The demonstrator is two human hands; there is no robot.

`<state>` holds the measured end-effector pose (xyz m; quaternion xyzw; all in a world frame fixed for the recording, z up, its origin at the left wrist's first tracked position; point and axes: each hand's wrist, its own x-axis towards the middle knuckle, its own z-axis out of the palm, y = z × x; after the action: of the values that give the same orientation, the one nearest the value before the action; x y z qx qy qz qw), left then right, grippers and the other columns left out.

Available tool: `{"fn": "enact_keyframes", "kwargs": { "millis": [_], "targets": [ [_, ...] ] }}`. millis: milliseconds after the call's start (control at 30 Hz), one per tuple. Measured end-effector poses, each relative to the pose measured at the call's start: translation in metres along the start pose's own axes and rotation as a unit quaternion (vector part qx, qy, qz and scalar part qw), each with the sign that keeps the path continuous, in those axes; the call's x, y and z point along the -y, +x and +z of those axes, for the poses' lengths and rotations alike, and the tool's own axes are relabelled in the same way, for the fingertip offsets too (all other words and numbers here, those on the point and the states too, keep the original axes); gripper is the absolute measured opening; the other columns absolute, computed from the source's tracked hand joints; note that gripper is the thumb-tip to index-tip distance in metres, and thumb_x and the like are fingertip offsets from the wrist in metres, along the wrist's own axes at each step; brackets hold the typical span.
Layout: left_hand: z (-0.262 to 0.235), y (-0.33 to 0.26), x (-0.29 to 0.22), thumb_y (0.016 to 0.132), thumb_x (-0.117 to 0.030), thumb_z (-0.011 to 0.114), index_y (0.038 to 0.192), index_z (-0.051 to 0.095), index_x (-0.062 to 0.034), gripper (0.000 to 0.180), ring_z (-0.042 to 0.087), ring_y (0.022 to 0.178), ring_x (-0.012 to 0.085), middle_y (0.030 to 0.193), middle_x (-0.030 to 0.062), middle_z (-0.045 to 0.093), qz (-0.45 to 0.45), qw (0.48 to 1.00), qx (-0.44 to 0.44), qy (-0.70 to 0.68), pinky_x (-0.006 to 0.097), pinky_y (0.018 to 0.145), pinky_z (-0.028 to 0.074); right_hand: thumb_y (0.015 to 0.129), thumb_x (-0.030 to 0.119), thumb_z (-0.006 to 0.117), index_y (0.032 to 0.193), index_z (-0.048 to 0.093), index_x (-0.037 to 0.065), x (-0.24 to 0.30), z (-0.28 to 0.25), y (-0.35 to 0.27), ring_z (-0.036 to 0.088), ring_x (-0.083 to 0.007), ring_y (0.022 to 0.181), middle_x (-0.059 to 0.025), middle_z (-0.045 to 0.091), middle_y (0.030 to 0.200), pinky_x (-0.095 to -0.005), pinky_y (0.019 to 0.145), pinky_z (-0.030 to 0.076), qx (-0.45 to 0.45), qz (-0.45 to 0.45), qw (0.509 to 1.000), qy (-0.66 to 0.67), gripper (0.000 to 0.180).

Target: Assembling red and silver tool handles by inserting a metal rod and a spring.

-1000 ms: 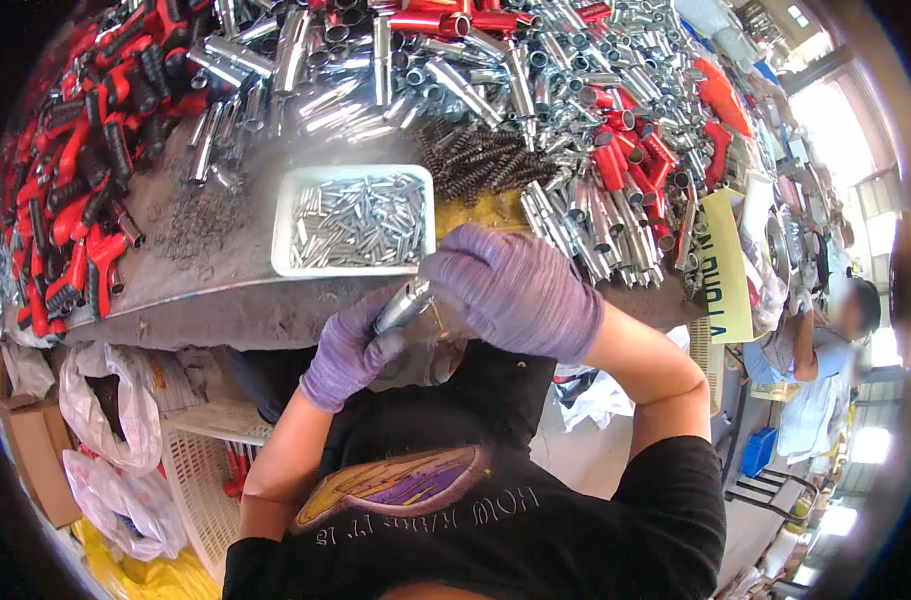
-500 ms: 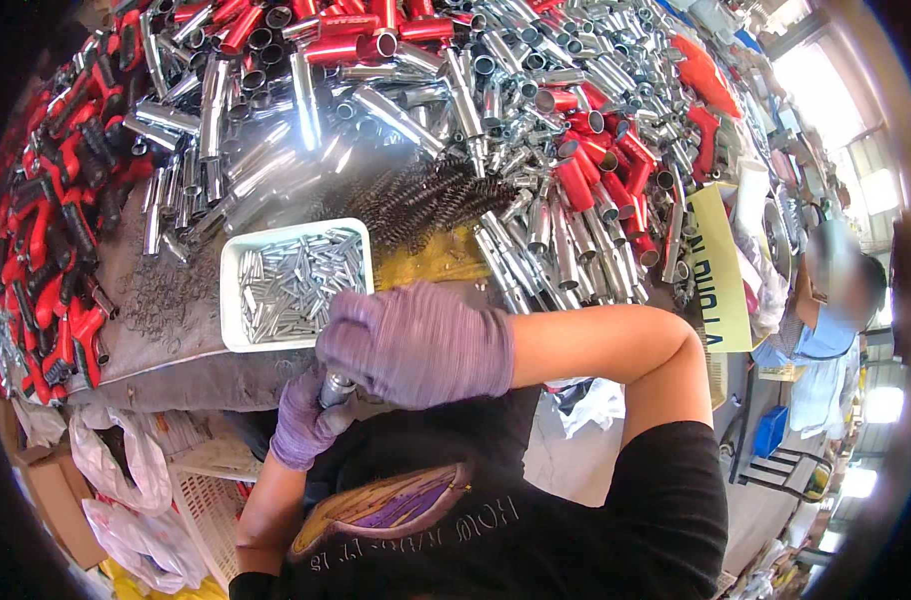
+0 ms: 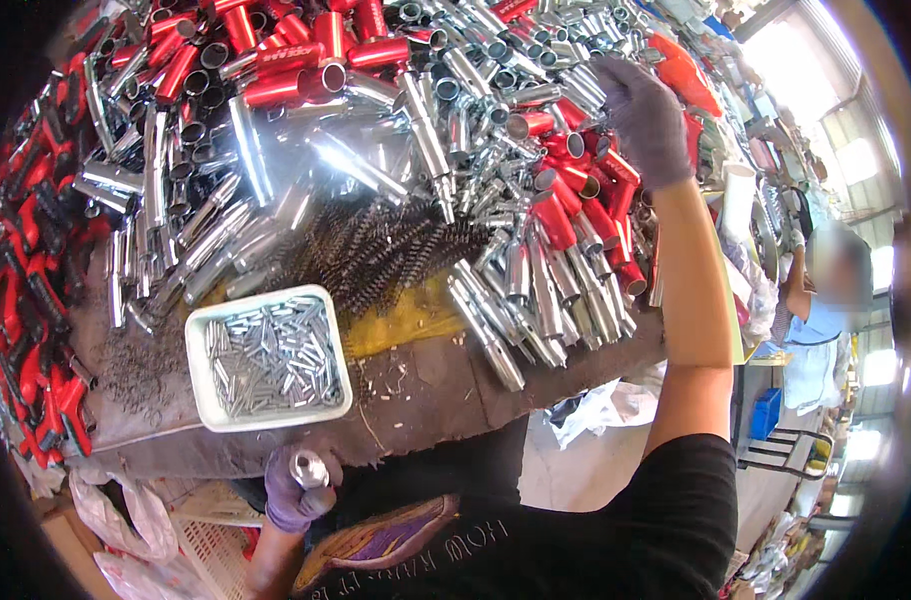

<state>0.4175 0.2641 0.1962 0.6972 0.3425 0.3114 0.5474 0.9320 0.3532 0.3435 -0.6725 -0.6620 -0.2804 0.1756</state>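
Observation:
My left hand, in a purple-grey work glove, is closed around a shiny metal tube just below the table's front edge. The tube's round end points up; its lower part is hidden in the fist. My right hand, gloved alike, is stretched out over the heap of chrome metal tubes at the far right. Its fingers are partly spread and touch or hover over the parts there. Close below it are red metal tubes. A white tray full of small metal pins stands near my left hand.
Dark coil springs lie mid-table on yellow cloth, with bundled chrome tubes to their right. Red-and-black handles pile up at the left. Plastic bags hang below the edge. Another person is at far right.
My right hand has left the tube at my left hand and swung up and right to the far heap. My left hand keeps the tube, now lower. The view has shifted.

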Motion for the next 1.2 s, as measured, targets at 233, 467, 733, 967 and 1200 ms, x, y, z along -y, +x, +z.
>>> {"fn": "enact_keyframes", "kwargs": {
  "millis": [233,467,733,967,1200],
  "targets": [
    [0.002,0.009,-0.006,0.079,-0.054,0.065,0.087,0.057,-0.0031,0.053,0.054,0.054,0.0138,0.06,0.0026,0.057,-0.017,0.996,0.028,-0.082,0.028,0.051,0.041,0.086,0.018,0.049,0.114,0.057,0.02,-0.119,0.056,-0.032,0.062,-0.0341,0.096,-0.017,0.062,0.103,-0.0476,0.08,0.048,0.302,0.215,0.897,-0.242,0.029],
    [0.008,0.007,-0.001,0.075,-0.052,0.071,0.098,0.055,-0.0024,0.057,0.055,0.06,0.0118,0.068,0.0028,0.059,-0.002,0.988,0.012,-0.157,0.027,0.053,0.042,0.086,0.018,0.057,0.098,0.055,0.005,-0.072,0.018,-0.031,0.06,-0.0189,0.077,-0.0118,0.06,0.078,-0.0311,0.069,0.047,-0.033,0.3,0.94,0.159,0.018],
    [0.001,0.005,-0.007,0.078,-0.019,0.07,0.095,0.058,-0.0042,0.026,0.056,0.063,0.011,0.075,0.0022,0.059,-0.077,0.981,0.043,-0.171,0.026,0.058,0.046,0.073,0.026,0.069,0.099,0.063,0.011,0.231,-0.119,-0.021,0.06,-0.024,0.092,-0.0076,0.061,0.099,-0.0335,0.081,0.051,0.214,-0.337,0.864,0.307,0.031],
    [0.001,0.001,0.023,0.077,-0.013,0.071,0.11,0.059,-0.0039,0.037,0.06,0.084,0.016,0.095,0.0058,0.065,-0.048,0.981,0.06,-0.179,0.032,0.076,0.049,0.067,0.028,0.069,0.091,0.061,0.009,0.307,-0.111,-0.036,0.062,-0.0278,0.08,-0.0115,0.062,0.09,-0.0384,0.066,0.052,0.374,-0.409,0.806,0.206,0.031],
    [-0.002,0.001,0.018,0.078,-0.024,0.071,0.105,0.062,-0.003,0.035,0.06,0.086,0.0172,0.097,0.0065,0.066,-0.06,0.991,0.063,-0.1,0.032,0.076,0.047,0.07,0.028,0.069,0.091,0.06,0.007,0.303,-0.127,-0.038,0.063,-0.0317,0.073,-0.0132,0.061,0.082,-0.0404,0.063,0.051,0.373,-0.322,0.829,0.263,0.031]
  ]
}}
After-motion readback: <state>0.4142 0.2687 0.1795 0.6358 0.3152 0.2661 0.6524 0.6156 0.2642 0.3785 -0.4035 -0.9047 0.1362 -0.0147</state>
